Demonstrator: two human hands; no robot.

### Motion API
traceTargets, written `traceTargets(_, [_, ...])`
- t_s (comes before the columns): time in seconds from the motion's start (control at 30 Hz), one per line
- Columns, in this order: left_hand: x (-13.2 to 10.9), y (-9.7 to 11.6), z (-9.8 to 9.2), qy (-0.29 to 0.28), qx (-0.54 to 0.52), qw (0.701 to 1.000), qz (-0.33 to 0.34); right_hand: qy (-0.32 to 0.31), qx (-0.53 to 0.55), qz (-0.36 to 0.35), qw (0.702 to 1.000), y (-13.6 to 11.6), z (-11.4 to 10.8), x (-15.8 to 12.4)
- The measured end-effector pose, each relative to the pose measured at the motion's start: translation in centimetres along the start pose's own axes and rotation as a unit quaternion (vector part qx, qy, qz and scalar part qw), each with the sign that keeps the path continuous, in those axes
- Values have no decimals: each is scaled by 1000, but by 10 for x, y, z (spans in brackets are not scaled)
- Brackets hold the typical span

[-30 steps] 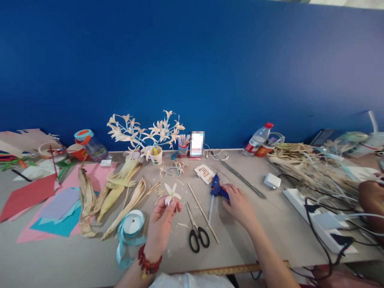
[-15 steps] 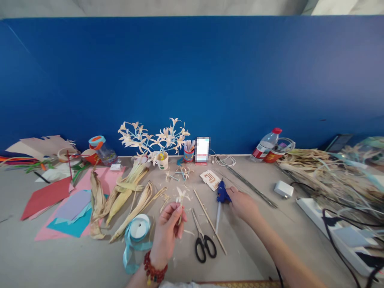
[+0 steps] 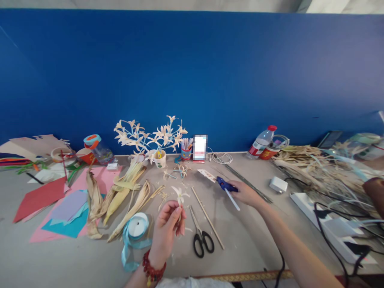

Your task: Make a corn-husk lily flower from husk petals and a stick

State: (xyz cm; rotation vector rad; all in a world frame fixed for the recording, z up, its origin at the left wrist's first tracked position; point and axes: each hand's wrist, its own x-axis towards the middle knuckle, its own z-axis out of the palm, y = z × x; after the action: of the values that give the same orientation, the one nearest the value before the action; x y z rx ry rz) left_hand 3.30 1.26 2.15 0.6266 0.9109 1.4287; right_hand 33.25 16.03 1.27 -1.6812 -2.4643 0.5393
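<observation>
My left hand (image 3: 170, 220) is closed in a pinch on a small cream flower (image 3: 180, 196), its petals pointing up. My right hand (image 3: 245, 193) wraps round the handle of a blue glue gun (image 3: 225, 185), and a whitish glue stick (image 3: 233, 202) sticks out of its back. At the gun's nozzle, a printed white card (image 3: 206, 175) looks tilted; I cannot tell whether the nozzle is stuck to it. Between the hands lie black-handled scissors (image 3: 203, 242) and a thin wooden stick (image 3: 208, 218). Left of my left hand sits a roll of light blue ribbon (image 3: 137, 226).
Dried corn husks (image 3: 120, 204) and coloured paper (image 3: 42, 198) cover the left side. Behind stand a paper cup (image 3: 160, 160) of flower stems and a bottle (image 3: 261, 142). At right are a power strip (image 3: 318, 224), cables and husk strips (image 3: 300, 156). A blue partition (image 3: 192, 72) closes the back.
My right hand has closed on the glue gun and turned it, so its glue stick swings right. The card has tilted. A brown shape has appeared at the right edge. My left hand keeps its pinch.
</observation>
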Motion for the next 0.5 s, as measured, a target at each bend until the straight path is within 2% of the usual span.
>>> traceTargets(0.17, [1,4,5,-36,55,998,16,48,-49,29,997,-7,11,-17])
traceTargets(0.3, [25,5,10,-77,174,981,29,40,-63,21,997,-11,15,-31])
traceTargets(0.37, [47,1,15,-101,283,951,72,29,-63,12,998,-14,16,-36])
traceTargets(0.43, [72,-7,23,-111,415,894,124,22,-64,5,998,-16,17,-39])
traceTargets(0.5, [94,-18,33,-114,443,880,127,17,-65,2,998,-18,19,-40])
